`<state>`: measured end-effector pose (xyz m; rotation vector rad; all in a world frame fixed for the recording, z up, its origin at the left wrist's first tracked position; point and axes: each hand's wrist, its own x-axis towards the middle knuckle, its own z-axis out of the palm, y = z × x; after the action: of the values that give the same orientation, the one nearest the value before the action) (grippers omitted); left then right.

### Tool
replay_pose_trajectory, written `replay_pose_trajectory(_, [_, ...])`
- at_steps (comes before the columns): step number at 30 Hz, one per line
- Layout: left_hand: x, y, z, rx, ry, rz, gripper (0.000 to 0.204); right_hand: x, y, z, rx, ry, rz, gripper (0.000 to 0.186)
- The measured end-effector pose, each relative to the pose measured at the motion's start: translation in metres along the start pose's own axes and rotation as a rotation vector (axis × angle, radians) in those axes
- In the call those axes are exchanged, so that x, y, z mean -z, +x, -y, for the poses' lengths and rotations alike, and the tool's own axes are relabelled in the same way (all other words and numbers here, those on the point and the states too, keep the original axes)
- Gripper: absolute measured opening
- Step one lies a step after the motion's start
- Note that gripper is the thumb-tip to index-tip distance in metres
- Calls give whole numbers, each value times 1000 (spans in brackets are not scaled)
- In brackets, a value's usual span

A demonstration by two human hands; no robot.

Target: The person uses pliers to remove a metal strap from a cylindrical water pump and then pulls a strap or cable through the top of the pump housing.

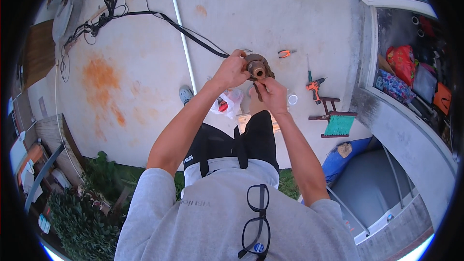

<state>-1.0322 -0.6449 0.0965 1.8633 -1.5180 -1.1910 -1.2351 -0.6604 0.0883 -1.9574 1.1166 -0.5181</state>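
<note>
A rusty brown, round metal part with a stepped neck and a hole in its middle is held up in front of me. My left hand is closed around its left side. On its lower right edge, my right hand is pinched, with the fingertips partly hidden; a thin dark strip hangs beneath them. A flat black hose or strap runs from the upper left to behind my left hand; whether it joins the part cannot be seen.
Orange-handled pliers, an orange cordless drill and a small folding stool are on the concrete to the right. A white plastic bag lies near my legs. A long white pipe crosses the floor, left of my hands.
</note>
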Motion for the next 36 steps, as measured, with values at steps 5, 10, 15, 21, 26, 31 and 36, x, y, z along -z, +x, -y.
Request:
replay_pose_trajectory(5, [9,-12,12,12,-64,5,16,23,14,7,-21,148,183,12])
replay_pose_trajectory(10, [-6,-9,34,-305,-93,-139,15,45,35,-31,142,89,-37,27])
replay_pose_trajectory(15, [2,-6,99,-285,-386,-203,24,33,85,-60,259,454,322,43])
replay_pose_trajectory(21, [-47,11,182,-281,-334,-392,28,0,111,-97,695,446,391,36])
replay_pose_trajectory(26, [-102,21,156,-571,-480,-555,42,11,114,-96,472,231,369,55])
replay_pose_trajectory(31, [-140,2,106,-764,-612,-905,68,-32,112,-85,491,676,349,80])
replay_pose_trajectory(36, [-145,-10,56,-710,-351,-1005,70,-40,126,-81,621,827,657,93])
